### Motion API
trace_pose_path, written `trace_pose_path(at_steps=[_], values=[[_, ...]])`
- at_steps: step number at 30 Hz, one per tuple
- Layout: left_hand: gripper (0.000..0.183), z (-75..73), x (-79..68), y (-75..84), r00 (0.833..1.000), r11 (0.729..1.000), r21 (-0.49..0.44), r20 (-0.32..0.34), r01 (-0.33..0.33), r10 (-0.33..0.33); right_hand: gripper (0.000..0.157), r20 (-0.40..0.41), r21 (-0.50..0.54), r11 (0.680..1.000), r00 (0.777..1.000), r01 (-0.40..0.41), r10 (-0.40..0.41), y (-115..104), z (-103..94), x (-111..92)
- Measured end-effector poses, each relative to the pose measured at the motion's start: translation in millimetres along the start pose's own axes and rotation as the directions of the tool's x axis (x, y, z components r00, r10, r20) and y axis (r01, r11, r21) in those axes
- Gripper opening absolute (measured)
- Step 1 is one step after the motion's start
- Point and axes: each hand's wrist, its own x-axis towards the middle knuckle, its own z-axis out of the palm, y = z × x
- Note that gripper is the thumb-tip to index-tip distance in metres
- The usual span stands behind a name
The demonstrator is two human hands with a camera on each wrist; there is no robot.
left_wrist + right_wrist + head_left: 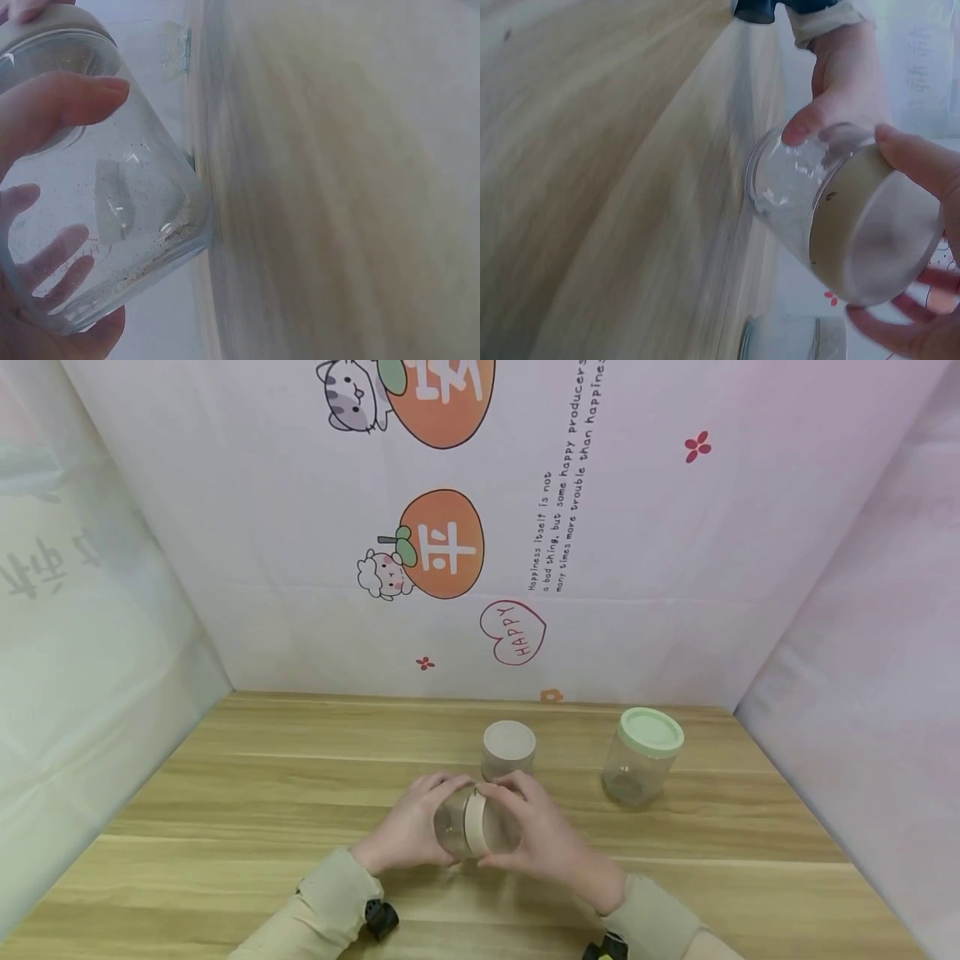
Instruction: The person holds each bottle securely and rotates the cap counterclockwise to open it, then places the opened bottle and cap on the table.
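Observation:
A clear jar [142,187] with a cream lid [840,217] is held tilted over the table between both hands. My left hand [405,831] grips its glass body, thumb along one side and fingers spread behind the glass. On the lid end, my right hand [551,839] holds the lid by its rim, with thumb and fingertips on opposite sides. The lid sits on the jar's mouth and faces right in the head view. Small specks mark the lid's side, and grainy residue shows low inside the glass in the left wrist view.
Just behind the hands stands a jar with a pale lid [509,741], partly hidden by them. Farther right is another clear jar [633,777] with a green lid [651,732]. A printed cloth [615,635] hangs at the wooden table's [247,777] back edge, with more cloth on both sides.

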Motion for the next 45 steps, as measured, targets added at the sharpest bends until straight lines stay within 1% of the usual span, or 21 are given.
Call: trace_pose_path(at_steps=[3,8,15,23,26,30,33,36,38,41,45], values=[[0.099,0.3,-0.5,-1.0,1.0,1.0,-0.003,0.003,0.005,-0.005,0.083,0.0,-0.029,0.996,0.996,0.09,-0.09,3,-0.9,0],[0.099,-0.1,-1.2,-1.9,1.0,1.0,-0.005,0.008,0.013,-0.013,0.085,-0.001,-0.033,0.982,0.982,0.187,-0.187,8,-1.0,0],[0.098,-0.6,-0.7,-3.2,1.0,1.0,-0.013,0.019,0.018,-0.018,0.085,0.033,-0.053,0.971,0.972,0.233,-0.232,12,-0.9,0],[0.098,-0.1,0.2,-5.7,1.0,0.999,-0.033,0.016,0.025,-0.025,0.082,0.057,-0.087,0.949,0.952,0.304,-0.3,14,-2.6,2],[0.098,-0.4,0.4,-6.1,1.0,0.999,-0.034,0.014,0.021,-0.021,0.079,0.055,-0.117,0.93,0.937,0.349,-0.344,15,-2.7,3],[0.098,-1.0,-0.3,-6.7,1.0,0.999,-0.034,0.022,0.016,-0.015,0.073,0.05,-0.156,0.893,0.906,0.423,-0.42,17,-1.6,4],[0.098,-1.9,-0.8,-6.9,1.0,0.999,-0.04,0.027,0.015,-0.014,0.074,0.051,-0.176,0.867,0.883,0.467,-0.466,20,-1.6,5],[0.098,-2.6,-1.0,-7.1,0.999,0.999,-0.046,0.029,0.015,-0.014,0.076,0.049,-0.185,0.851,0.869,0.492,-0.492,21,-2.1,6],[0.098,-3.0,-1.0,-7.2,0.999,0.998,-0.052,0.029,0.017,-0.016,0.077,0.047,-0.182,0.848,0.866,0.497,-0.498,21,-2.7,7],[0.099,-2.7,-1.1,-7.8,1.0,0.998,-0.057,0.024,0.016,-0.014,0.078,0.049,-0.166,0.855,0.87,0.491,-0.49,20,-2.8,8],[0.099,-2.3,-1.1,-7.6,1.0,0.998,-0.057,0.014,0.012,-0.011,0.083,0.07,-0.131,0.882,0.892,0.452,-0.447,20,-3.2,7]])
